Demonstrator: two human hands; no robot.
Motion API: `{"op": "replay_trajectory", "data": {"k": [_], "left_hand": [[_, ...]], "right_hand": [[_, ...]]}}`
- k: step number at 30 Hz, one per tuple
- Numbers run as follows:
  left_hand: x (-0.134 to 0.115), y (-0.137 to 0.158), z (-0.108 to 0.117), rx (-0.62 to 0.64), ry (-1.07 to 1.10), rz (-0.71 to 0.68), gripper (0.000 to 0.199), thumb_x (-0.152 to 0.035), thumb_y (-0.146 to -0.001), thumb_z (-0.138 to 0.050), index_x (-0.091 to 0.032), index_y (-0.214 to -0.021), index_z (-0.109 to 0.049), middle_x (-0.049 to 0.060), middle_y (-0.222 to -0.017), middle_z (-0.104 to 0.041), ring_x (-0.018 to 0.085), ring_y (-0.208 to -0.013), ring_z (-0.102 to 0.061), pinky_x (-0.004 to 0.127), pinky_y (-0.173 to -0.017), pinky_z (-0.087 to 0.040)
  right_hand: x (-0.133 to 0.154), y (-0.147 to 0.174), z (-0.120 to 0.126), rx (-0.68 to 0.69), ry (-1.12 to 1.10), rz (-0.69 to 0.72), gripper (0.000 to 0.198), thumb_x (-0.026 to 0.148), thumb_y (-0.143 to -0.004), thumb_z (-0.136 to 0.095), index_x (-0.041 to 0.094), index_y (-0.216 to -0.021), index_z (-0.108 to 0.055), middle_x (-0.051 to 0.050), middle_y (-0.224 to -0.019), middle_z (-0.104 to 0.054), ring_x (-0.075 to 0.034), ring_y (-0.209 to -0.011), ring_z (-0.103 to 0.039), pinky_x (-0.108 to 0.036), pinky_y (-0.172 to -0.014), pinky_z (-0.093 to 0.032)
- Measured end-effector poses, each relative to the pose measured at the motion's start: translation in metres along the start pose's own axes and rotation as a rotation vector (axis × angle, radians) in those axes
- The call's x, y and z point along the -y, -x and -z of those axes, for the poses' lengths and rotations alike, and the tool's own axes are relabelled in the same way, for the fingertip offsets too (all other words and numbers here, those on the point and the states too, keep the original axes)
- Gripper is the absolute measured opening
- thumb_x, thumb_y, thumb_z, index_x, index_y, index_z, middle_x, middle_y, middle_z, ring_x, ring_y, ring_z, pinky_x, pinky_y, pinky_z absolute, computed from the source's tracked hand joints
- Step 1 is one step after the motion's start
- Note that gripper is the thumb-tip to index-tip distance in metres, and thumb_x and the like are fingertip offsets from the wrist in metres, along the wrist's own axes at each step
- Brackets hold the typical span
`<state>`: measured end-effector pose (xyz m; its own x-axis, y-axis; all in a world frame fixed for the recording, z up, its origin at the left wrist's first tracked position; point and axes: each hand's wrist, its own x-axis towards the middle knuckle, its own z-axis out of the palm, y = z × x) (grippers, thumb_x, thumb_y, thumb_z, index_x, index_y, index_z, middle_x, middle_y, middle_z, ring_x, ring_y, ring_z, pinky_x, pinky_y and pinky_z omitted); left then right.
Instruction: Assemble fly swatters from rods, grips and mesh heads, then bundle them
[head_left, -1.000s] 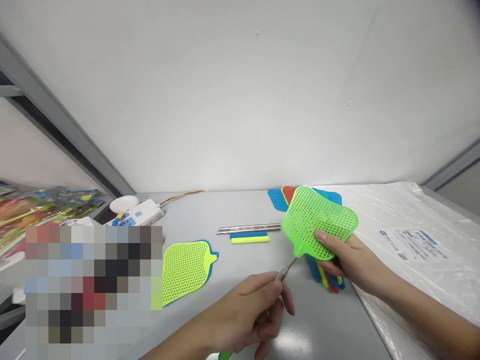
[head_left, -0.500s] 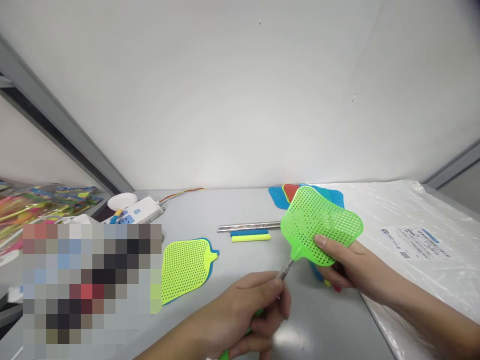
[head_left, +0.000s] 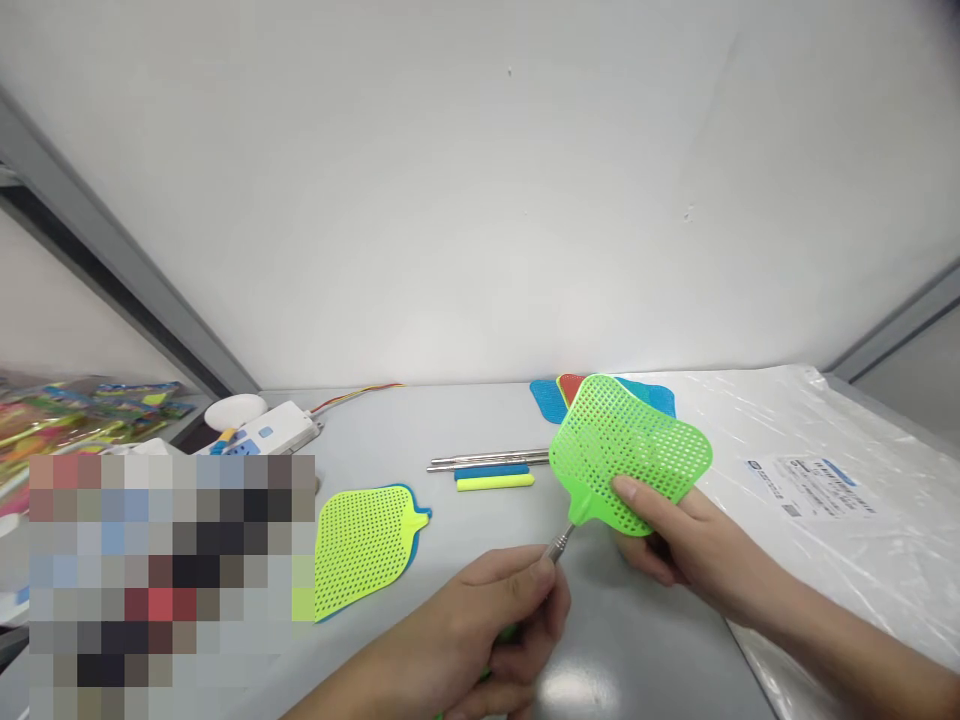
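My right hand (head_left: 686, 545) is closed on a bright green perforated fly swatter head (head_left: 622, 440), thumb on its front face. Closed around a metal rod (head_left: 557, 546) is my left hand (head_left: 502, 615); bits of a green handle show between and below its fingers. The rod's thin upper end meets the neck of the green head; how deep it sits in the neck cannot be seen. Left of my hands, a yellow swatter head (head_left: 367, 545) lies on a blue one. Behind, metal rods (head_left: 480, 461) lie beside a blue tube (head_left: 491, 472) and a yellow tube (head_left: 495, 483).
Blue (head_left: 547, 400) and red (head_left: 571, 388) swatter heads lie by the back wall, partly covered. Labelled plastic sheeting (head_left: 885, 570) spreads on the right. A power strip (head_left: 281, 430) and a white round object (head_left: 235, 411) stand back left, near colourful packets (head_left: 82, 420). A pixelated patch hides the lower left.
The view has shifted slightly. Both hands keep their grip, with the rod and green head in nearly the same position. Coloured ends seen below my right hand are now hidden.
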<state>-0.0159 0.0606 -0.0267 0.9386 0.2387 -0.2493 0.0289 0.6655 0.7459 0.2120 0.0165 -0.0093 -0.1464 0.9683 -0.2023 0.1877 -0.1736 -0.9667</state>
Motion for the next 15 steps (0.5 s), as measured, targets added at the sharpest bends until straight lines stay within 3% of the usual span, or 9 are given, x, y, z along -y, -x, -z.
{"op": "replay_trajectory", "data": {"k": [3, 7, 10, 15], "left_hand": [[0.003, -0.002, 0.002, -0.022, 0.018, -0.002, 0.036, -0.042, -0.101, -0.027, -0.019, -0.086, -0.051, -0.01, -0.052, -0.038, 0.002, -0.027, -0.026, 0.019, -0.049, -0.044], [0.012, -0.007, 0.004, -0.028, 0.038, 0.029, 0.043, -0.047, -0.099, -0.021, -0.018, -0.084, -0.05, -0.009, -0.055, -0.041, 0.002, -0.027, -0.028, 0.019, -0.046, -0.041], [0.016, -0.01, 0.002, 0.004, 0.037, 0.089, 0.042, -0.048, -0.098, -0.024, -0.018, -0.083, -0.049, -0.008, -0.059, -0.042, 0.003, -0.028, -0.029, 0.017, -0.038, -0.031], [0.014, -0.009, 0.0, 0.019, 0.006, 0.099, 0.037, -0.051, -0.096, -0.036, -0.019, -0.08, -0.044, -0.008, -0.061, -0.039, 0.002, -0.032, -0.023, 0.016, -0.035, -0.019]], "right_hand": [[-0.004, -0.001, -0.014, 0.041, -0.086, -0.011, 0.058, 0.058, -0.094, -0.036, 0.02, -0.051, -0.042, 0.005, -0.044, -0.034, -0.008, -0.042, -0.026, -0.027, -0.044, -0.019], [-0.012, 0.001, -0.033, 0.148, -0.145, -0.028, 0.037, 0.054, -0.088, -0.054, 0.019, -0.076, -0.05, 0.008, -0.053, -0.041, -0.007, -0.047, -0.033, -0.023, -0.046, -0.023], [-0.014, 0.004, -0.038, 0.074, -0.04, -0.045, 0.042, 0.054, -0.09, -0.05, 0.019, -0.068, -0.048, 0.005, -0.058, -0.045, -0.008, -0.054, -0.039, -0.024, -0.054, -0.03], [-0.011, 0.007, -0.038, -0.026, -0.04, -0.12, 0.053, 0.06, -0.09, -0.043, 0.019, -0.056, -0.044, 0.006, -0.05, -0.036, -0.009, -0.05, -0.032, -0.026, -0.053, -0.028]]}}
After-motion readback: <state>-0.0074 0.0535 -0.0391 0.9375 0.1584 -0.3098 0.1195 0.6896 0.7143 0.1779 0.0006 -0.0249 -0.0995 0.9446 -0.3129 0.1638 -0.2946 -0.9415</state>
